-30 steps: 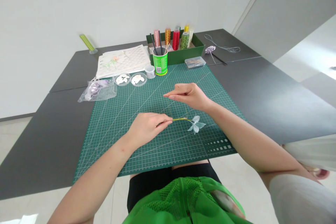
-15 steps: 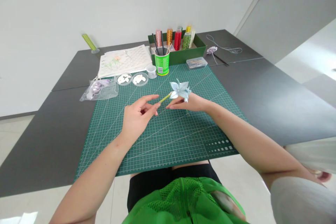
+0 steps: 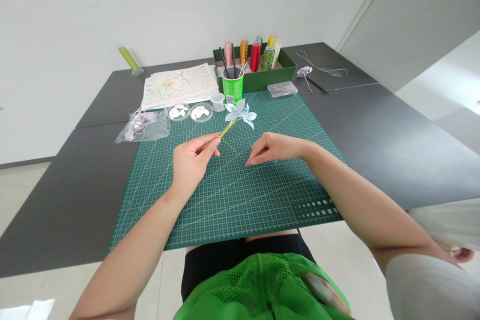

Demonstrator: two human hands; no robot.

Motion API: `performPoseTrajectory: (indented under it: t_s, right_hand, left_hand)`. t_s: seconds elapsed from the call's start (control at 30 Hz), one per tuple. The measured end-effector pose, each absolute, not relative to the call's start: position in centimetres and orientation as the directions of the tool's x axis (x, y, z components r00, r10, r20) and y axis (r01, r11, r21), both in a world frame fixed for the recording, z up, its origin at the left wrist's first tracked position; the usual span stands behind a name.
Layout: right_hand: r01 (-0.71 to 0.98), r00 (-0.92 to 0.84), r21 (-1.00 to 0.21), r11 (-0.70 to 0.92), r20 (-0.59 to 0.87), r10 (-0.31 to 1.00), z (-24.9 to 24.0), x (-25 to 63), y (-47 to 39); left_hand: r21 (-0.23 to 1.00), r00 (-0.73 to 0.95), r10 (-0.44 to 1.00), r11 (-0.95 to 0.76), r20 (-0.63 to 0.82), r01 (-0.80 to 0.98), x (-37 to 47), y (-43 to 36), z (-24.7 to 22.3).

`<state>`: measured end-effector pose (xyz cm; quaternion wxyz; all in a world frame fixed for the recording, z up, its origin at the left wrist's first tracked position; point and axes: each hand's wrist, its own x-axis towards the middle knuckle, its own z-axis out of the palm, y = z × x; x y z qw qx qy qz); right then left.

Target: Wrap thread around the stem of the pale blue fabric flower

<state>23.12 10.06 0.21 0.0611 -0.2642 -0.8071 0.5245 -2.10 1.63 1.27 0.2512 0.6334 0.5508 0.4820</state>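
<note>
In the head view, my left hand (image 3: pixel 193 162) pinches the green stem of a pale blue artificial flower (image 3: pixel 236 110). The flower tilts up and to the right, its pointed petals spread above the cutting mat (image 3: pixel 210 205). From the stem near my left fingertips, a thin pale thread (image 3: pixel 230 147) runs down toward my right hand (image 3: pixel 268 149). The fingers of my right hand are pinched together to the right of the flower and lower, apart from its petals. The thread's end at those fingertips is too fine to see clearly.
Behind the mat stand a green cup (image 3: pixel 233 87) of sticks and a green box (image 3: pixel 273 77) of thread spools. Two dishes (image 3: pixel 201 112) of white pieces, a plastic bag (image 3: pixel 144 126), paper sheets (image 3: pixel 180 85) and a clear case (image 3: pixel 282 90) lie around.
My left hand has turned the flower up and to the left, away from my right hand. My right hand has moved slightly right and down, its fingers now curled in a pinch.
</note>
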Motion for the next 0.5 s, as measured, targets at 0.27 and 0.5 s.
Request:
performPoseTrajectory:
  t_s: [0.27,0.5]
  right_hand:
    - [0.168,-0.926,-0.944,0.283,-0.053,0.374,2.1,22.4,8.1]
    - [-0.033,-0.895,-0.948,0.317,0.17,0.413,3.3,22.6,7.1]
  left_hand:
    - [0.825,-0.066,0.949,-0.233,0.309,0.515,-2.4,2.3,0.7]
    - [0.76,0.063,0.966,-0.236,0.25,0.605,-2.7,2.7,-0.1]
